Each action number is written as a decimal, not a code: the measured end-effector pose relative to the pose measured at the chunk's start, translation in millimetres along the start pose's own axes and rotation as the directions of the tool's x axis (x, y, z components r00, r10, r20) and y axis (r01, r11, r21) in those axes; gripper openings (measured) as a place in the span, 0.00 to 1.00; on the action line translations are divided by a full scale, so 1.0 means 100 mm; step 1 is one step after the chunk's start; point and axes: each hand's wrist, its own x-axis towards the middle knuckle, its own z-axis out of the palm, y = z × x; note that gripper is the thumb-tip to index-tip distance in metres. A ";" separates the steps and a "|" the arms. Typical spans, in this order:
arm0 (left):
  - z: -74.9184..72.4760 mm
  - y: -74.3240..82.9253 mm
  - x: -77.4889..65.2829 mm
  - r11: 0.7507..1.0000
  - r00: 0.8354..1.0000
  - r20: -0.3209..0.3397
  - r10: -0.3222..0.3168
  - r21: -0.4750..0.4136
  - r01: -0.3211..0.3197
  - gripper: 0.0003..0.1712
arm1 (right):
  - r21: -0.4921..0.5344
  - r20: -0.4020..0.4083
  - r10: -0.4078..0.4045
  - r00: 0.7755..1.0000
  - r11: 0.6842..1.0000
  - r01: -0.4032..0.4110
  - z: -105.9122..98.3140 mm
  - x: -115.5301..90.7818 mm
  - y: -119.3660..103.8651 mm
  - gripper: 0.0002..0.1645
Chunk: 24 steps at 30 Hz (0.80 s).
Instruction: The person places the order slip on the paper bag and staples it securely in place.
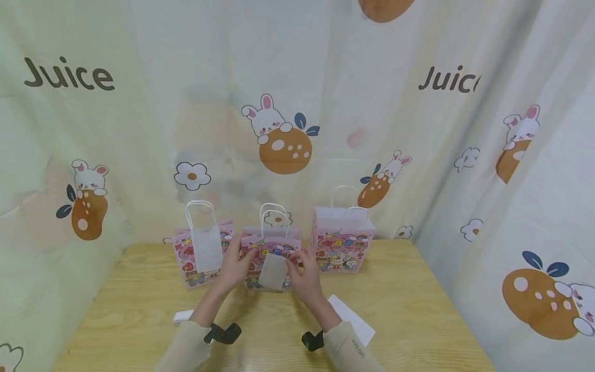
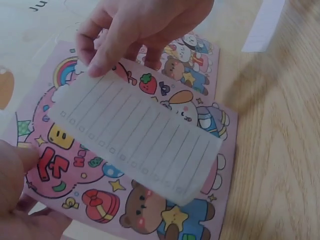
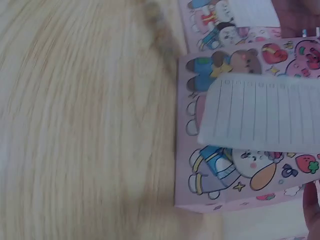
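A pink cartoon-printed paper gift bag (image 1: 252,279) with white handles stands mid-table. My left hand (image 1: 234,266) holds its left side, the thumb on the printed front in the left wrist view. With thumb and fingers, my right hand (image 1: 304,276) pinches the upper corner of a lined checklist sheet (image 2: 135,137). That sheet lies slanted across the bag's front, its ruled rows and small boxes facing out. In the right wrist view the sheet (image 3: 260,112) covers part of the bear and bunny print; only a bit of the right hand (image 3: 312,212) shows at the edge.
To the left stands a like bag (image 1: 184,258) with a lined sheet (image 1: 207,250) on its front. Another pink bag (image 1: 344,243) stands open-topped at right. A loose white sheet (image 1: 351,319) lies by the right forearm, a small white item (image 1: 183,316) by the left. A printed curtain (image 1: 372,129) hangs behind.
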 end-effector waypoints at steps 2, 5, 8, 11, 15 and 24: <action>-0.01 0.02 -0.01 0.999 1.000 -0.011 -0.012 0.047 0.013 0.22 | -0.039 -0.013 -0.050 0.999 0.998 0.049 -0.01 0.02 0.00 0.08; -0.02 0.03 -0.02 0.995 1.000 -0.008 0.011 0.100 -0.010 0.20 | -0.123 -0.015 -0.127 0.992 0.985 0.125 -0.04 0.13 -0.03 0.09; -0.02 0.04 -0.03 0.997 1.000 0.002 0.020 0.074 -0.020 0.16 | -0.174 0.014 -0.195 0.981 0.965 0.195 -0.10 0.28 -0.11 0.10; -0.02 0.02 -0.06 0.999 1.000 -0.013 0.024 0.031 -0.024 0.11 | -0.198 0.063 -0.193 0.979 0.959 0.201 -0.17 0.39 -0.21 0.11; -0.04 -0.02 -0.09 0.999 0.998 -0.051 0.039 0.019 -0.038 0.16 | -0.185 0.152 -0.113 0.982 0.973 0.140 -0.24 0.48 -0.28 0.12; -0.12 0.04 -0.02 0.986 0.994 0.063 0.091 0.133 -0.099 0.22 | 0.017 0.351 -0.029 0.936 1.000 0.024 -0.28 0.69 -0.17 0.11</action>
